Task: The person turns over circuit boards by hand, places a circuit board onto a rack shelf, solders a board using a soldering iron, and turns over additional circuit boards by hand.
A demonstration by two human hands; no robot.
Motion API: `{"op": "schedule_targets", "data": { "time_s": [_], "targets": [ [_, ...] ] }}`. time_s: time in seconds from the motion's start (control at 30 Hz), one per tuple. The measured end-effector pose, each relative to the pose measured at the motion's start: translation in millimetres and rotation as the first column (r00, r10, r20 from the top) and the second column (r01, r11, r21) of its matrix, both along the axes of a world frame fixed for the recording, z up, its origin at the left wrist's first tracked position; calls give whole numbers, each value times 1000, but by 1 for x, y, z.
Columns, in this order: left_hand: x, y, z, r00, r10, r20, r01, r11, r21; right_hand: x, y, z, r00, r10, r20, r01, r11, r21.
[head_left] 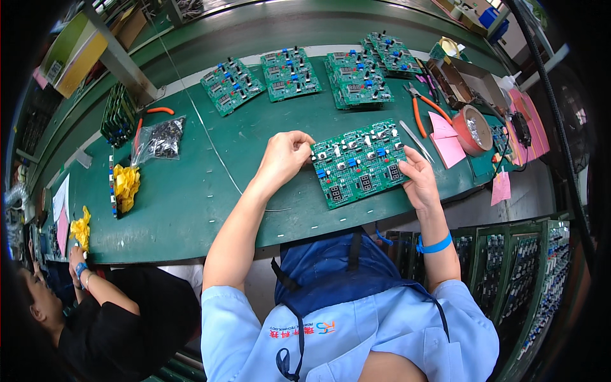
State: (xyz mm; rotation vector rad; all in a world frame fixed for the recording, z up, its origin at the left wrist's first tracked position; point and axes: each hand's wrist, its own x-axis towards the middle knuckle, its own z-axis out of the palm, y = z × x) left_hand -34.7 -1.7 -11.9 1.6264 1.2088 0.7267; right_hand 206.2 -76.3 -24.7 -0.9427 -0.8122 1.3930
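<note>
Green workbench [184, 216], grey post [122, 58]

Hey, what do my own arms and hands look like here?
Your left hand and right hand are both ungloved. Light blue short sleeves leave the forearms uncovered. A bright blue band circles the right wrist; the left wrist looks bare.

Head-worn fisheye, looking down, close above workbench [184, 207]

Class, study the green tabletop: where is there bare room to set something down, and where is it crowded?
The broadest bare patch of green tabletop lies between the crumpled yellow wad and the person's left forearm. A narrower strip shows between the held circuit board and the rear boards. The right side is crowded: orange-handled pliers, tweezers, pink paper.
</note>
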Motion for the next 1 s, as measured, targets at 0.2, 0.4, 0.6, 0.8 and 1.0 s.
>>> {"op": "schedule_targets", "data": {
  "time_s": [0.2,0.4,0.6,0.8,1.0],
  "targets": [
    [1,-1,0,1000,-9,-9,9,1000,0,3,-1,0,1000,-3,25,2,1000,30],
    [-3,6,-1,981,102,167,-96,994,-45,4,-5,1,999,-10,36,8,998,68],
    [-23,19,-5,901,433,8,-356,731,583,4,-5,-1,1000,1,-2,-1,997,72],
    [-25,20,-1,868,481,122,-433,613,661,5,-6,0,1000,16,1,-16,997,71],
    [-9,12,3,914,358,194,-403,863,306,6,-6,-1,1000,13,-12,-12,997,70]
  ]
}}
